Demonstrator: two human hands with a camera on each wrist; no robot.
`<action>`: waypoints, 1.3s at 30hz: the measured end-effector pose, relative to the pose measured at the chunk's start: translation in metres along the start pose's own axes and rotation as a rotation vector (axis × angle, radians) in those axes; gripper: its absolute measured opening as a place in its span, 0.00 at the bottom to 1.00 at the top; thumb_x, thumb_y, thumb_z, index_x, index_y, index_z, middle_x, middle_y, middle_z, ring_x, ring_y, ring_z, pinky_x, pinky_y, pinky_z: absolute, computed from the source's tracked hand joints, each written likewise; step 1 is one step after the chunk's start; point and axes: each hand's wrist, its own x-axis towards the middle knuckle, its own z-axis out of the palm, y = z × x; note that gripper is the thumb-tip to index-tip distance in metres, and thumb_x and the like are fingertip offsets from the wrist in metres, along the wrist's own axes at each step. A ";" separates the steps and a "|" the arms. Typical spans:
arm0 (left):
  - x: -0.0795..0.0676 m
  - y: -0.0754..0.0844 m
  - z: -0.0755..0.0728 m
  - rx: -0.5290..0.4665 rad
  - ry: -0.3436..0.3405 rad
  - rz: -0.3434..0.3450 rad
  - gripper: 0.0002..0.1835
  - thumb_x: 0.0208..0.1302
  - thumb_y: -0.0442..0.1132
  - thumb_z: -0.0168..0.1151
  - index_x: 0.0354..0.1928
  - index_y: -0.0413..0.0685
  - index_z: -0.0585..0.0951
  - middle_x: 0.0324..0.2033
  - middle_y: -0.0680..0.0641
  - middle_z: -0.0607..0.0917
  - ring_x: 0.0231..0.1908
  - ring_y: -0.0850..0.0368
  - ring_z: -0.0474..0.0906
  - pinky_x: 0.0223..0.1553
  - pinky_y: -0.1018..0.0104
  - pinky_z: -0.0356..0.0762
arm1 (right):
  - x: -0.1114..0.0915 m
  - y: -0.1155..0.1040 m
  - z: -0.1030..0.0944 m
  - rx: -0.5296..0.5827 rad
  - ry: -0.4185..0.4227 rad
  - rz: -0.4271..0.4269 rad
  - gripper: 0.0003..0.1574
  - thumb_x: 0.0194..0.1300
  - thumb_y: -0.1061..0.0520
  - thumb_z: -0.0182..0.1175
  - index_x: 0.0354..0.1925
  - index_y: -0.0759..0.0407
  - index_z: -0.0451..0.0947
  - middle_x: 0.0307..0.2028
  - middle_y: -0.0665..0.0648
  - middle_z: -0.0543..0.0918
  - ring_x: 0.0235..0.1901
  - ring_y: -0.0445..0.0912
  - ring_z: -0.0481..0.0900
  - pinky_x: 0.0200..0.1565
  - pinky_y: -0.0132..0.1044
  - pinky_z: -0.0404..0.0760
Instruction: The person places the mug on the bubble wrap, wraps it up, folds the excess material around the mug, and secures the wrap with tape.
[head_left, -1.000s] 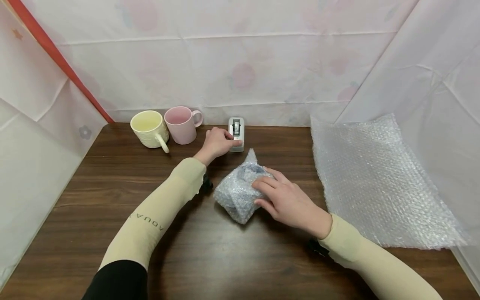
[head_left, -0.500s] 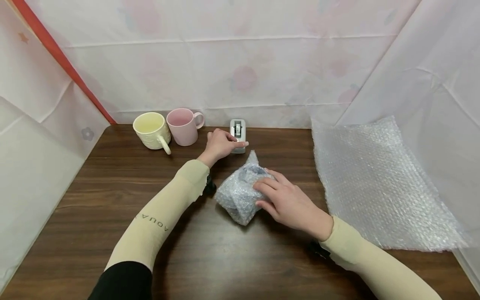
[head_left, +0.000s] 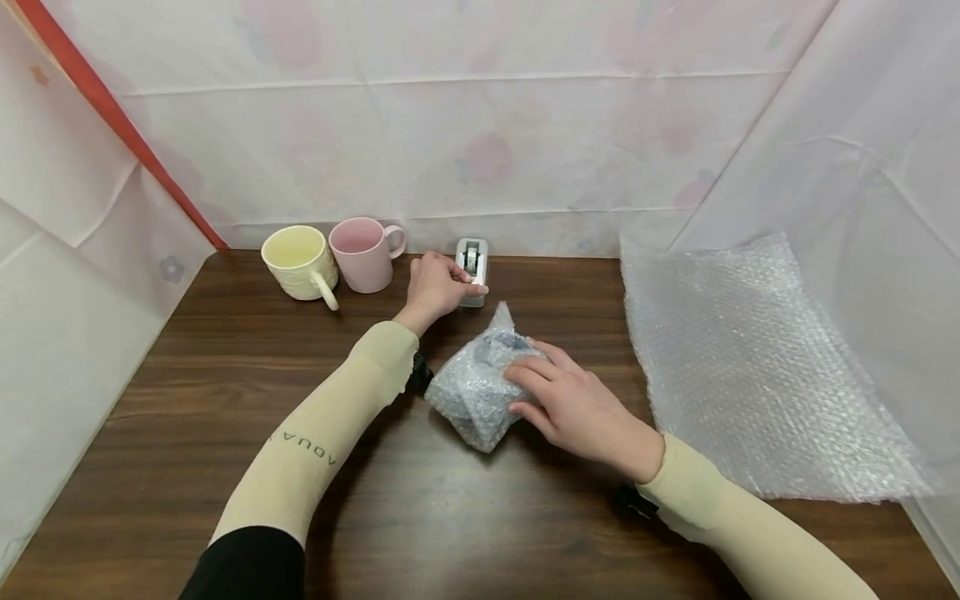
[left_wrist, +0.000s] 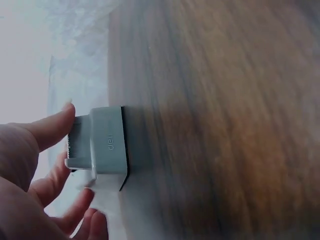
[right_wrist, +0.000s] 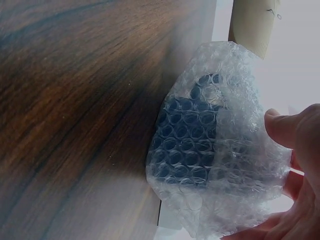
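Head view: right hand (head_left: pixel 576 404) grips bubble-wrapped bundle (head_left: pixel 474 390); left hand (head_left: pixel 435 287) touches tape dispenser (head_left: pixel 473 261) at the bundle's 12 o'clock; left grip indeterminable.

You are at a small cloth-walled booth that looks like a packing corner; whether it sits in a home, an office or a studio, you cannot tell from these views. Pale, creased, printed cloth (head_left: pixel 555 150) screens the back and both sides of your wood-grain tabletop (head_left: pixel 465 533). Your bubble-wrap sheet (head_left: pixel 757 367), tape dispenser (head_left: pixel 472 257) and bubble-wrapped bundle (head_left: pixel 476 387) give the packing look; the pink mug (head_left: pixel 363 258) and yellow mug (head_left: pixel 296 262) are household ware.
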 end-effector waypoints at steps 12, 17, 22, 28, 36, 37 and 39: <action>-0.005 0.006 0.003 0.108 0.115 0.046 0.19 0.47 0.57 0.80 0.26 0.52 0.82 0.41 0.50 0.75 0.48 0.49 0.71 0.45 0.54 0.74 | 0.001 -0.001 0.000 0.002 0.005 0.003 0.21 0.69 0.49 0.64 0.56 0.57 0.78 0.52 0.53 0.81 0.66 0.56 0.67 0.70 0.42 0.59; -0.009 0.010 0.005 0.111 0.167 0.103 0.19 0.47 0.53 0.81 0.26 0.51 0.80 0.38 0.51 0.73 0.46 0.51 0.71 0.41 0.54 0.75 | 0.001 -0.001 -0.001 0.001 0.011 0.000 0.22 0.68 0.49 0.65 0.56 0.57 0.78 0.52 0.53 0.80 0.66 0.56 0.68 0.70 0.42 0.59; -0.013 0.012 0.005 0.134 0.187 0.098 0.20 0.48 0.52 0.81 0.25 0.52 0.78 0.34 0.52 0.74 0.39 0.52 0.73 0.37 0.53 0.75 | 0.001 -0.001 0.000 0.005 0.011 0.000 0.22 0.68 0.50 0.65 0.56 0.57 0.78 0.52 0.53 0.81 0.65 0.56 0.68 0.70 0.42 0.59; -0.017 0.008 -0.004 0.113 0.091 0.037 0.24 0.50 0.62 0.75 0.30 0.53 0.76 0.28 0.51 0.79 0.28 0.52 0.76 0.31 0.55 0.74 | 0.001 -0.001 0.002 0.010 0.012 -0.006 0.22 0.69 0.50 0.65 0.57 0.57 0.78 0.53 0.53 0.80 0.65 0.56 0.68 0.70 0.42 0.59; -0.018 -0.004 -0.023 -0.461 -0.232 -0.186 0.28 0.69 0.62 0.57 0.44 0.40 0.83 0.36 0.44 0.89 0.36 0.51 0.87 0.46 0.52 0.81 | 0.000 -0.001 0.000 0.012 0.003 0.018 0.23 0.69 0.49 0.64 0.57 0.57 0.78 0.54 0.53 0.80 0.67 0.56 0.66 0.68 0.44 0.62; -0.018 -0.005 -0.024 -0.490 -0.252 -0.206 0.28 0.70 0.61 0.57 0.44 0.39 0.83 0.37 0.43 0.89 0.37 0.51 0.87 0.47 0.51 0.81 | 0.000 -0.001 0.001 0.012 0.002 0.017 0.23 0.69 0.49 0.64 0.57 0.57 0.78 0.54 0.53 0.80 0.67 0.56 0.66 0.69 0.44 0.62; -0.017 -0.008 -0.024 -0.517 -0.274 -0.227 0.28 0.70 0.59 0.58 0.45 0.37 0.83 0.38 0.41 0.89 0.40 0.50 0.87 0.48 0.52 0.81 | 0.000 -0.001 0.001 0.013 0.002 0.013 0.23 0.69 0.49 0.64 0.57 0.57 0.78 0.54 0.54 0.80 0.67 0.56 0.66 0.69 0.43 0.61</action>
